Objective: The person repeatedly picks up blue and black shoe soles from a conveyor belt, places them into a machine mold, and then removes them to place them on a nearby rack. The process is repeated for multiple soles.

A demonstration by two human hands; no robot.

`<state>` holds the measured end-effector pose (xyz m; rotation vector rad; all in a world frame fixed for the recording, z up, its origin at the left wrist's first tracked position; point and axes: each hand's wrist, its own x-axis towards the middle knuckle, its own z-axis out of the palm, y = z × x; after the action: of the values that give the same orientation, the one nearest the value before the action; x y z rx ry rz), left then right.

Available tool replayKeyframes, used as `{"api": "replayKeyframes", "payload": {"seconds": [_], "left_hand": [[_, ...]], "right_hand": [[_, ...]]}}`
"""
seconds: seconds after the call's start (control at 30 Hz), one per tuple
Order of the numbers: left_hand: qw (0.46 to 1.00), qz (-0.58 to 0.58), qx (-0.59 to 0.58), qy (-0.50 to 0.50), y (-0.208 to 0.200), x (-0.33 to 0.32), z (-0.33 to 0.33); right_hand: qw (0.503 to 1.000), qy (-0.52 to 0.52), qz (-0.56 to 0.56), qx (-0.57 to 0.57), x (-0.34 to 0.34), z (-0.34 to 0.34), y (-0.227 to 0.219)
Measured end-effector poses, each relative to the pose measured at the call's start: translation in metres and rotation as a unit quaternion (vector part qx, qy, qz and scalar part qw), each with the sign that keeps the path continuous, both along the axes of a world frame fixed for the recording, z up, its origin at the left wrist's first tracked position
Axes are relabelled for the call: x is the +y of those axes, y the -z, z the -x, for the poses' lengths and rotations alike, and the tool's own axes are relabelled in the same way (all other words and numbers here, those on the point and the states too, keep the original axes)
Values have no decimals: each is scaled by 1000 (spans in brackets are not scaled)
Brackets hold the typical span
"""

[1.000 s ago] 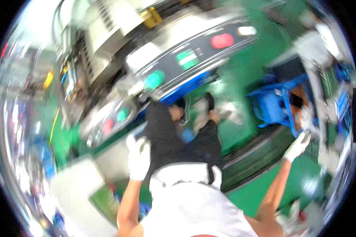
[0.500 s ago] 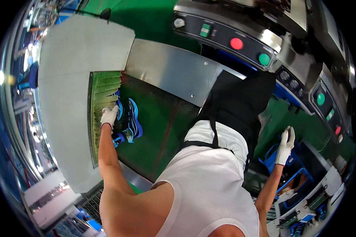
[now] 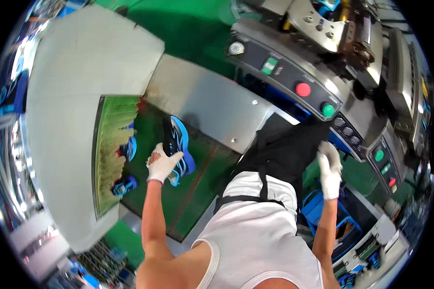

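My left hand (image 3: 163,164), in a white glove with fingertips bare, lies over the near side of a black and blue sports shoe (image 3: 182,144) on the green conveyor bed. The thumb spreads across the shoe and the fingers are apart, so the hand is open and not wrapped round it. Two more blue shoes, one (image 3: 130,148) and another (image 3: 124,186), sit to its left by a green strip curtain (image 3: 112,159), partly covered by the strips. My gloved right hand (image 3: 329,169) hangs beside my black trousers, below a machine panel. It is slightly blurred, with fingers stretched out and nothing visible in it.
A pale housing (image 3: 67,125) surrounds the curtain opening. A metal plate (image 3: 207,98) borders the conveyor's far side. Ahead right stands a machine with a control panel (image 3: 284,72) of red and green buttons. A blue crate-like frame (image 3: 318,209) is near my right forearm.
My left hand has moved right, from the curtain to the front shoe. That shoe now lies farther from the curtain. My right hand has swung forward and left, toward the machine panel.
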<state>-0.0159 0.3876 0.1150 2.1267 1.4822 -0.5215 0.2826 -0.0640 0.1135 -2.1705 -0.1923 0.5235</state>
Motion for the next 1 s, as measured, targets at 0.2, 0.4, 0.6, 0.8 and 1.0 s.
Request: {"api": "replayKeyframes", "payload": {"seconds": [0.2,0.4,0.6,0.8,1.0], "left_hand": [[895,104,-291,321,-56,-44,-132],[773,221,-354,478,1,-6,-242],[674,-97,-478,555,-145,-73,-498],[799,-230,-336,442,-117,-80,-642],[852,-247,-192,420,-112,-83,-701]], "right_hand": [[737,-64,-440,509,124,-22,26],[571,10,-533,624,118,-12,8],[710,162,-585,356,20,-23,-37],[734,240,-593,226,-29,-1,-47],[678,304,-619,254,-41,2,-39]]}}
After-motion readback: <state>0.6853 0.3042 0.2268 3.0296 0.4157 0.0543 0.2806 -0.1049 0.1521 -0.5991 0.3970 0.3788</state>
